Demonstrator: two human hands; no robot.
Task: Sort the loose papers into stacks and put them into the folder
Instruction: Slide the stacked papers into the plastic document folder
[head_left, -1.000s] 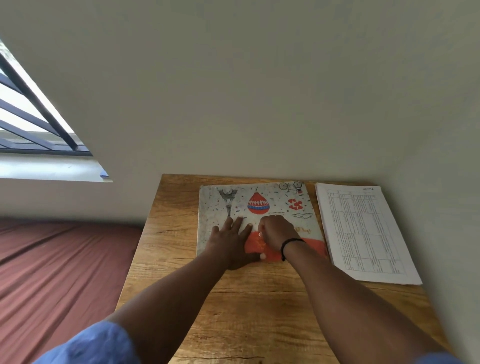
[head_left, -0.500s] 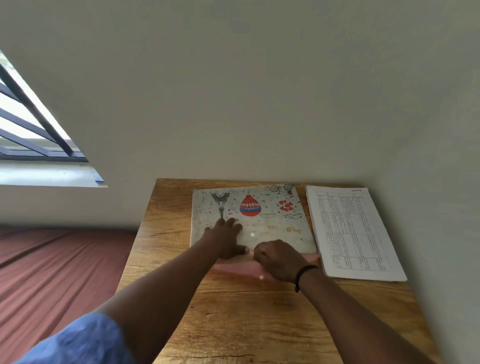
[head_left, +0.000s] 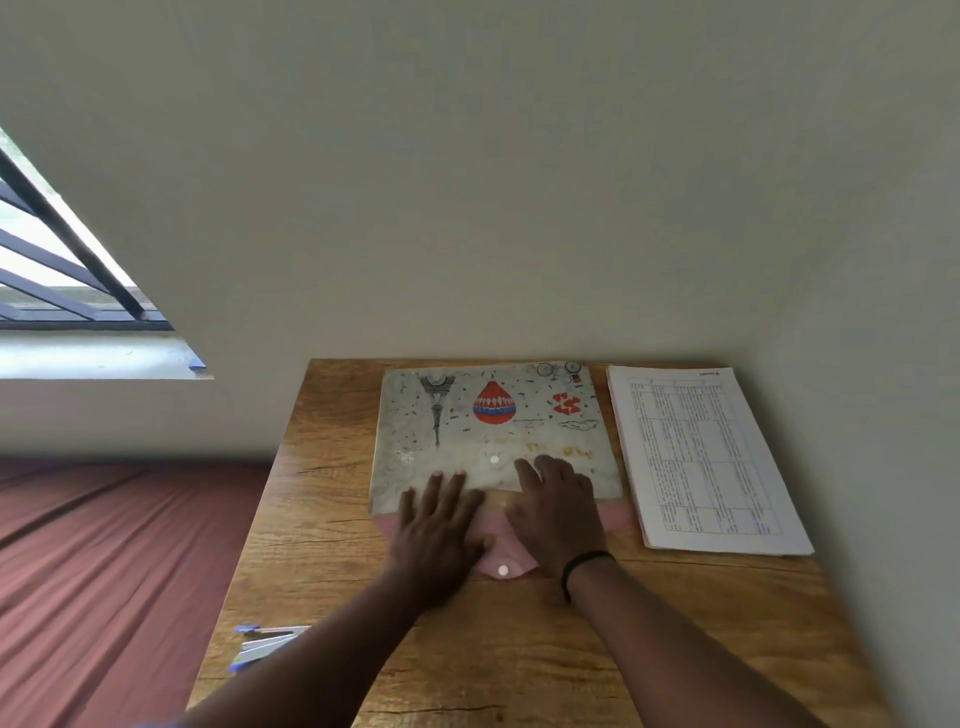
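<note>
Pressing flat on the folder (head_left: 496, 431), both the left hand (head_left: 439, 525) and right hand (head_left: 558, 514) spread straight fingers (head_left: 454, 483) across its opened pink flap (head_left: 501, 564) (likely holding it open for the paper stack (head_left: 701, 457) just beside).

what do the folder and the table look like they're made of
Folder: likely thin plastic, a printed matte cover with a pink flap and a white snap. Table: wood or wood-look laminate, going by the visible grain lines and the low sheen; the look cannot settle which.
</note>
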